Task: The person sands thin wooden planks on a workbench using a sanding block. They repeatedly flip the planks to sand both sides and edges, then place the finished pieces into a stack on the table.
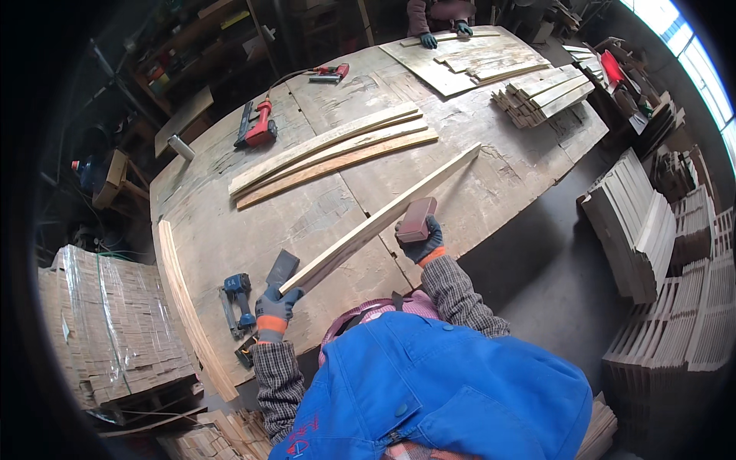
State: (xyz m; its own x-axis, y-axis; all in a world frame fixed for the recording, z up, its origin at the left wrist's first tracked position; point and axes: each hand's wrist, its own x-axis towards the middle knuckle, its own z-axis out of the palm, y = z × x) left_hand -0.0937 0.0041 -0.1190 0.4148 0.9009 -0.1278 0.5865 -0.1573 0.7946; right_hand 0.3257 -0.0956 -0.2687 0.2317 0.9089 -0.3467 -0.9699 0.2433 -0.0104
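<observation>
In a grey glove with an orange cuff, my left hand (274,309) is closed round the near end of a long, narrow wooden strip (376,222). The strip slants up and away to the right across the worktable, its far end by the table's middle right. My gloved right hand (423,244) grips a reddish-brown sanding block (417,219) close to the strip's right side; whether the two touch I cannot tell. A dark grey flat block (283,267) lies just beyond my left hand. Left of that hand rests a blue nail gun (238,304).
On the worktable (322,211) lie several wooden strips (330,153), two red nail guns (261,126) (331,73) and stacked boards (543,96). A co-worker's gloved hands (445,37) handle boards at the far edge. Wrapped wood (115,322) stands left, stacked slats (636,222) right.
</observation>
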